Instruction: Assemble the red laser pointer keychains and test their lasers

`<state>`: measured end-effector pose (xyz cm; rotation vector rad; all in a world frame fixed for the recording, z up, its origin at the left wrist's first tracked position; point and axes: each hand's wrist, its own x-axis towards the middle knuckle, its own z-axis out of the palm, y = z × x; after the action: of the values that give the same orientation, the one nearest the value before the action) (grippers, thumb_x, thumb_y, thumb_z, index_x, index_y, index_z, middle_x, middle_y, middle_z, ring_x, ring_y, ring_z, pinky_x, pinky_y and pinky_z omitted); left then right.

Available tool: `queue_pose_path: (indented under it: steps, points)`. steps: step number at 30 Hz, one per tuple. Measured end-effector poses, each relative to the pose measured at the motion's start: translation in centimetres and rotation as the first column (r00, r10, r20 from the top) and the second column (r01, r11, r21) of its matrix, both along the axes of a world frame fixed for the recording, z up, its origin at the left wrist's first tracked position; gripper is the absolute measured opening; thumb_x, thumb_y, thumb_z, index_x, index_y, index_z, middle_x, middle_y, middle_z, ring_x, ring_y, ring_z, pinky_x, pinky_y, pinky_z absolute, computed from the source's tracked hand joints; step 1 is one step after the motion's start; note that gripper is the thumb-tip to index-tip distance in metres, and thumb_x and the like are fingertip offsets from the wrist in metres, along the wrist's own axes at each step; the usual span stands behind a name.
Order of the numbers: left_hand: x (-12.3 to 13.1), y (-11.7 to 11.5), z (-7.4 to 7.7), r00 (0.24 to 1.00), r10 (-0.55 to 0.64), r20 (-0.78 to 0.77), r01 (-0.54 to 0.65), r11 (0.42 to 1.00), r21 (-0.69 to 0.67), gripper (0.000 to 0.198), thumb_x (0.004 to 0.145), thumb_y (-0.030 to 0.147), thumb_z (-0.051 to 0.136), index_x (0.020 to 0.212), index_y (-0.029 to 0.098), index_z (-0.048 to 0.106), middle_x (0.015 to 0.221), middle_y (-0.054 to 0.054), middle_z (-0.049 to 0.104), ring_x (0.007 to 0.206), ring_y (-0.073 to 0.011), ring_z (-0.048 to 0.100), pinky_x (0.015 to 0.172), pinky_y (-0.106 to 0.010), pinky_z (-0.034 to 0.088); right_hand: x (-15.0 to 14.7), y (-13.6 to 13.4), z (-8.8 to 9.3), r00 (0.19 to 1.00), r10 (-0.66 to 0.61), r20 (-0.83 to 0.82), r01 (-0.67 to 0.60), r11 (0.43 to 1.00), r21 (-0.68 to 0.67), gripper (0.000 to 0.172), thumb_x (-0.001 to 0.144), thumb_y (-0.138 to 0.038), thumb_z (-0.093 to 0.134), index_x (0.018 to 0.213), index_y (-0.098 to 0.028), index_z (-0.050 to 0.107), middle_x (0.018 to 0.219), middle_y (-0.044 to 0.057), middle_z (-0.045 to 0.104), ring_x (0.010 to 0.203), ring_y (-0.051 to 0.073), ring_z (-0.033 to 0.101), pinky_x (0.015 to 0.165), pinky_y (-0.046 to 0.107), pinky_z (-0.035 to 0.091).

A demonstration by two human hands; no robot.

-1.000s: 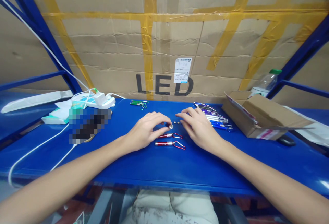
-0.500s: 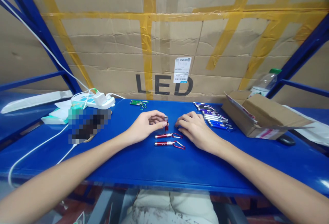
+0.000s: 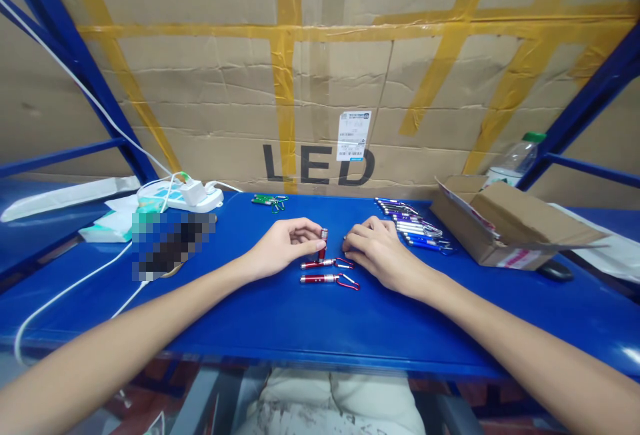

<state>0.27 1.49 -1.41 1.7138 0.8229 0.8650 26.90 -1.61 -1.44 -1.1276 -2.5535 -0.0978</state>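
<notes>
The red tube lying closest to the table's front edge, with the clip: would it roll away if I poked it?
The red tube might start rolling, because its body looks round, but the clip on its end would probably stop it soon. It looks shiny and hard, so it should stay stiff when lifted and may feel a bit slippery.

I read glossy metal on the red penlights [image 3: 319, 279], smooth sheen on the counter [image 3: 300, 328]. Big carton [image 3: 225, 102]: matt, creased cardboard.
</notes>
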Motion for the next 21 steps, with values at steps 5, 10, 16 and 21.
queue_pose_path:
  steps: [5, 10, 16, 21]
  points:
    - [0.0, -0.1, -0.1, 0.998, 0.01, -0.056, -0.006, 0.997, 0.082, 0.04, 0.085, 0.045, 0.087, 0.109, 0.014, 0.076, 0.096, -0.008, 0.079, 0.088, -0.0196, 0.073, 0.08, -0.033, 0.058, -0.2, -0.2, 0.3, 0.992, -0.001, -0.123, 0.0, 1.0, -0.008, 0.007, 0.109, -0.022, 0.06, 0.102, -0.023, 0.062, 0.103, 0.006, 0.072, 0.097, 0.027, 0.055, 0.088, 0.043, 0.039]
    - [0.2, -0.7, 0.0, 0.993, -0.005, -0.118, 0.021, 0.99, 0.137, 0.038, 0.088, 0.046, 0.084, 0.109, 0.015, 0.077, 0.095, -0.007, 0.079, 0.085, -0.0189, 0.071, 0.076, -0.031, 0.056, -0.6, -0.5, 0.6, 0.921, 0.048, -0.387, -0.083, 0.994, -0.073, 0.007, 0.109, -0.025, 0.059, 0.103, -0.024, 0.063, 0.102, 0.006, 0.074, 0.093, 0.024, 0.062, 0.083, 0.038, 0.049]
    - [0.3, -1.4, 0.3, 0.986, -0.036, -0.163, 0.064, 0.984, 0.169, 0.033, 0.092, 0.042, 0.08, 0.111, 0.016, 0.077, 0.096, -0.006, 0.079, 0.083, -0.0173, 0.069, 0.075, -0.03, 0.054, -1.0, -0.8, 0.9, 0.841, 0.041, -0.54, -0.151, 0.975, -0.161, 0.006, 0.105, -0.027, 0.067, 0.1, -0.024, 0.066, 0.101, 0.003, 0.077, 0.093, 0.022, 0.068, 0.086, 0.038, 0.053]
    - [0.5, -1.7, 0.3, 0.983, -0.049, -0.177, 0.084, 0.978, 0.193, 0.03, 0.093, 0.04, 0.079, 0.111, 0.016, 0.078, 0.096, -0.005, 0.079, 0.083, -0.0171, 0.07, 0.075, -0.029, 0.052, -1.3, -1.0, 1.0, 0.817, 0.036, -0.575, -0.138, 0.981, -0.135, 0.009, 0.101, -0.033, 0.074, 0.101, -0.025, 0.071, 0.098, 0.003, 0.076, 0.093, 0.023, 0.065, 0.085, 0.037, 0.052]
